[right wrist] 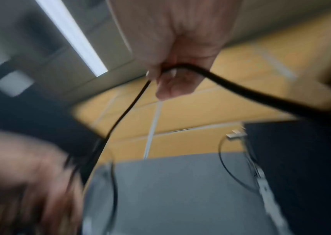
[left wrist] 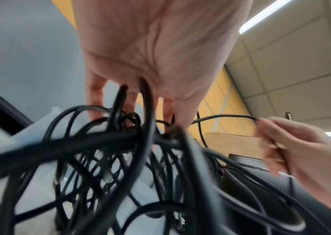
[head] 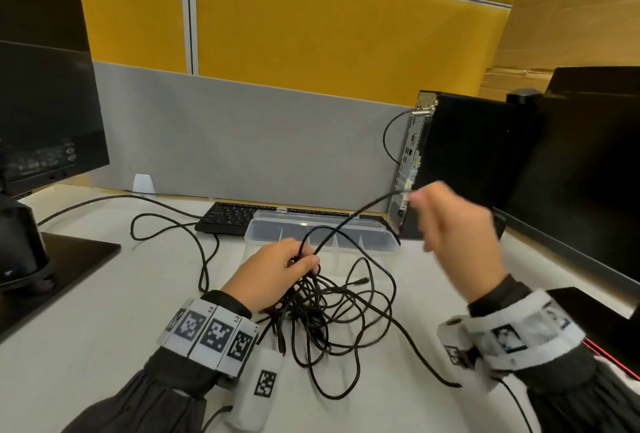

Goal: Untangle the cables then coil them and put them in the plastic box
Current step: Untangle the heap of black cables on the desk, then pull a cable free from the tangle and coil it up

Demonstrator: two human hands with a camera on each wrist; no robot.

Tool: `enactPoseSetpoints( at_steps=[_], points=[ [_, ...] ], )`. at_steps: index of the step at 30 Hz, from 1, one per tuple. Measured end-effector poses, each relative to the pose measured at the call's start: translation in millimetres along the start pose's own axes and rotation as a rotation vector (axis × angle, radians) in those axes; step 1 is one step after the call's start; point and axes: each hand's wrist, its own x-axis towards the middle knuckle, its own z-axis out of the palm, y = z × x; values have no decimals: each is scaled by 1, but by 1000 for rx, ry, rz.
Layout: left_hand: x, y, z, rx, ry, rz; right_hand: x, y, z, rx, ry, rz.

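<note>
Fingers of right hand (head: pixel 457 221) pinch one black cable strand (head: pixel 349 221), lifted above plastic box (head: pixel 381 242); left hand (head: pixel 273 273) grips cable tangle (head: pixel 332 314) just in front of box. Untangling barely begun; nothing coiled, nothing visibly boxed.

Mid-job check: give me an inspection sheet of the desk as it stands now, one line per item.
Surface: white desk, cable tangle spread near the front edge.
Job's things: tangled black cables not yet coiled; clear plastic box behind them, lid on.
Clutter: black keyboard.
Grippers: left hand grips the tangle's top; right hand pinches one strand lifted out.
Cables: a separate black cable runs across the desk at left.
Surroundings: desktop computer, monitors either side, grey and yellow partition.
</note>
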Motion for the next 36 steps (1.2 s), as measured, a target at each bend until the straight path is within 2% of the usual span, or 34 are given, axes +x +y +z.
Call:
enactPoseSetpoints(
  at_steps=[2,4,6,7,8,10,13,15,17,18,19,21,23,25,27,29,31,33,35,36],
  points=[
    [0,-4,-2,-23,-7,-16,8,18,-18,303,154,292],
    [0,-6,-2,-19,-8,-27,11,40,-36,479,357,525],
    [1,-8,-3,-7,-12,-44,12,64,-49,615,587,712],
    [1,-9,-3,-15,-9,-56,11,76,-52,587,621,743],
    [0,-10,-4,-28,1,-66,9,81,-53,498,575,726],
    [0,-10,-4,-51,21,-72,2,82,-50,303,332,669],
    [0,-10,-3,-57,46,-71,-12,76,-35,178,93,620],
    [-1,-10,-3,-59,57,-77,-21,67,-24,102,-136,616],
    [-2,-10,-4,-57,60,-81,-31,56,-14,-229,-411,509],
    [-2,-10,-4,-55,61,-81,-34,49,-9,-350,-444,419],
    [-2,-10,-4,-54,64,-78,-34,34,-6,-382,-431,316],
    [-2,-11,-4,-52,73,-73,-30,-3,-6,-213,-479,128],
    [-2,-11,-4,-56,84,-75,-29,-33,-3,-66,-689,22],
    [-2,-13,-5,-61,87,-74,-34,-51,6,-113,-860,-69],
    [-3,-13,-5,-63,72,-69,-39,-57,17,-237,-891,-147],
    [-5,-12,-7,-50,54,-71,-37,-54,22,-208,-863,-126],
    [-8,-8,-15,-14,91,-69,-28,-45,20,-49,-845,8],
    [-11,-2,-25,-21,209,-55,-15,-38,11,157,-780,187],
    [-15,8,-33,-105,308,22,-7,-36,3,351,-682,300],
    [-18,16,-34,-129,282,77,-3,-38,0,419,-644,323]
  ],
)
